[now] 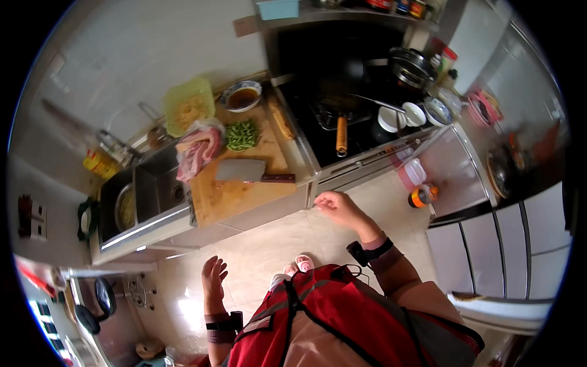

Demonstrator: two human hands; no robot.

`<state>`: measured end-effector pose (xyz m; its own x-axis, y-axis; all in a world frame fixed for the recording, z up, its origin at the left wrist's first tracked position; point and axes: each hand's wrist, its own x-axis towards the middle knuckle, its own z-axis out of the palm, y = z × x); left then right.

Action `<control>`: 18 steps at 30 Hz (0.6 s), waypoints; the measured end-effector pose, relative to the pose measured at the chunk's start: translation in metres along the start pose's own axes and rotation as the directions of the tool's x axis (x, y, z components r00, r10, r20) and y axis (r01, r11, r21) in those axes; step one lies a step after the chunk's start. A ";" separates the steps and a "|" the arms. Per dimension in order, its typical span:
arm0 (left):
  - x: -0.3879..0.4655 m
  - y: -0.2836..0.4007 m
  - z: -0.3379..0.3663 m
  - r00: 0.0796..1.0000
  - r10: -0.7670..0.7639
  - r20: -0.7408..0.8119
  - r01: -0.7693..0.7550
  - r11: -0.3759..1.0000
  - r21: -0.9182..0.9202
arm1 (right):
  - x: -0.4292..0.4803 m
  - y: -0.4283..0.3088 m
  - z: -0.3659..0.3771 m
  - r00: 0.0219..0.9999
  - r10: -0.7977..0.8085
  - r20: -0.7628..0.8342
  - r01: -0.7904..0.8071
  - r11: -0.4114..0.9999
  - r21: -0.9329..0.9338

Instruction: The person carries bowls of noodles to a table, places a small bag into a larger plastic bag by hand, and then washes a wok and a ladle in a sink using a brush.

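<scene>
My left hand [214,275] hangs over the floor in front of the sink side of the counter, fingers apart and holding nothing. Below the stove's front edge, my right hand [337,208] is raised with its fingers loosely curled; nothing shows in it. On the wooden cutting board [215,202] lie a cleaver [243,170], chopped green vegetables [242,136] and raw meat [199,149] partly in a plastic bag. A bowl of brown sauce [243,97] stands at the board's back. A dark pan with a wooden handle [341,135] is on the stove [316,151].
A yellow-green basket [206,89] holds pale food beside the double sink [158,176]. White bowls [391,120], a metal utensil [378,103] and a lidded pot [409,71] are on the stove. An orange-labelled bottle [419,197] stands near the right cabinet.
</scene>
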<state>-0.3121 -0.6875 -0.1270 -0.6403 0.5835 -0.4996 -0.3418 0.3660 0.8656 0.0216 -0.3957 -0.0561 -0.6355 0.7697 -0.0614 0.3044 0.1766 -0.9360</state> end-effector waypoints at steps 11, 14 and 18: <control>0.100 0.077 0.134 0.887 0.105 0.450 -0.158 0.984 0.082 | -0.073 0.048 -0.132 0.760 0.079 -0.645 -0.143 0.988 -0.048; 0.097 0.088 0.176 0.844 0.106 0.526 -0.146 0.989 0.034 | -0.070 0.066 -0.164 0.697 0.069 -0.714 -0.215 0.970 -0.116; 0.080 0.099 0.223 0.800 0.017 0.600 -0.057 0.997 0.047 | -0.031 0.090 -0.208 0.637 0.003 -0.771 -0.297 0.924 -0.241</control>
<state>-0.2439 -0.4429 -0.0886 -0.1054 0.9079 -0.4057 -0.2722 0.3661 0.8899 0.2159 -0.2760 -0.0668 0.1435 0.9637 0.2253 0.6412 0.0829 -0.7629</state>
